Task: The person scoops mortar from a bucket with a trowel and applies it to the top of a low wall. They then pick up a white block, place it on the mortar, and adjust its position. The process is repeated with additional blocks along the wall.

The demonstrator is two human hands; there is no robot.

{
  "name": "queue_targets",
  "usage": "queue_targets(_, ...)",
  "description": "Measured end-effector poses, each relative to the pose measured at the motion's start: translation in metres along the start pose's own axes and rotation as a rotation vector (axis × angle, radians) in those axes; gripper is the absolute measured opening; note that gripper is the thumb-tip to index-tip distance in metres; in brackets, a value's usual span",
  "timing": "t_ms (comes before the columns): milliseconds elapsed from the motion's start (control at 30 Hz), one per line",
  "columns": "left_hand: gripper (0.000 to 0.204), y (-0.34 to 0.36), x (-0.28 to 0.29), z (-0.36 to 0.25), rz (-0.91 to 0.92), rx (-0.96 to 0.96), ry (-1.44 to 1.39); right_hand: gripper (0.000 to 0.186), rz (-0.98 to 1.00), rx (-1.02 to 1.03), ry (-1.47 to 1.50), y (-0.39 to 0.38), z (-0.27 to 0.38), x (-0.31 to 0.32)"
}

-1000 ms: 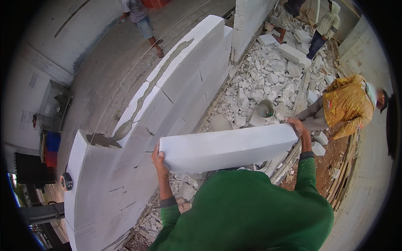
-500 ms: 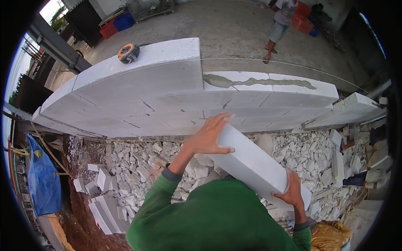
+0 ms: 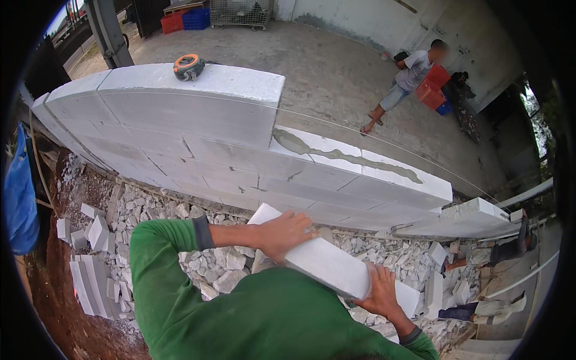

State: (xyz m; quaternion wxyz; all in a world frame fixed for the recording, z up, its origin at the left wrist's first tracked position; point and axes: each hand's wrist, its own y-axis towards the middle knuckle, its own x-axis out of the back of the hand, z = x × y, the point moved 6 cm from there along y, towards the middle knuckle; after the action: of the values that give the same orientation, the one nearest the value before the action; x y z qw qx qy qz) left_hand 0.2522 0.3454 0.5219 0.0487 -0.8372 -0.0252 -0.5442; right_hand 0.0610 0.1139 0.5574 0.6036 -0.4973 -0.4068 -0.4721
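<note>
A long white lightweight concrete block [image 3: 329,261] is held in front of my chest, its long side slanting from upper left to lower right. My left hand [image 3: 284,236] lies across its top face near the left end, with the thumb side hidden. Toward the right end, my right hand [image 3: 380,293] grips it with the fingers over the upper edge. Beyond it stands a wall of white blocks [image 3: 204,129]. A grey mortar strip [image 3: 351,158] runs along the wall's lower right course. A taut string [image 3: 384,135] passes over that course.
An orange and black tape measure [image 3: 188,66] sits on the wall's higher left part. White rubble [image 3: 216,264] covers the ground at the wall's foot, with loose blocks [image 3: 93,282] at the left. Behind the wall a person [image 3: 399,87] stands near red crates [image 3: 433,86]; other people work at right.
The view has turned. The block lies lower and flatter relative to the wall, and my left hand has shifted inward from its end. My left elbow now sticks out to the side.
</note>
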Motion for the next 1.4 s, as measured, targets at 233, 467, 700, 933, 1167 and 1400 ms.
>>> queue_targets(233, 0.102, 0.009, 0.221, -0.063, -0.363, 0.042, 0.265, 0.115, -0.119, 0.107, -0.201, 0.031, -0.039, 0.253)
queue_targets(467, 0.102, 0.107, 0.379, -0.08, -0.52, 0.18, 0.778, 0.128, -0.383, -0.059, -0.227, 0.075, -0.177, 0.439)
queue_targets(700, 0.102, 0.181, 0.414, 0.006, -0.323, 0.366, 0.808, 0.124, -0.545, 0.422, -0.109, 0.19, -0.202, 0.421)
queue_targets(933, 0.109, 0.193, 0.319, 0.107, -0.137, 0.338, 0.484, 0.11, -0.122, 0.416, 0.09, 0.268, -0.185, 0.315)
queue_targets(1167, 0.111, 0.167, 0.246, 0.133, -0.139, 0.364, 0.381, 0.111, -0.05, 0.446, 0.025, 0.282, -0.182, 0.249)
queue_targets(1400, 0.111, 0.138, 0.242, 0.133, -0.164, 0.428, 0.372, 0.11, -0.066, 0.45, -0.05, 0.285, -0.159, 0.247)
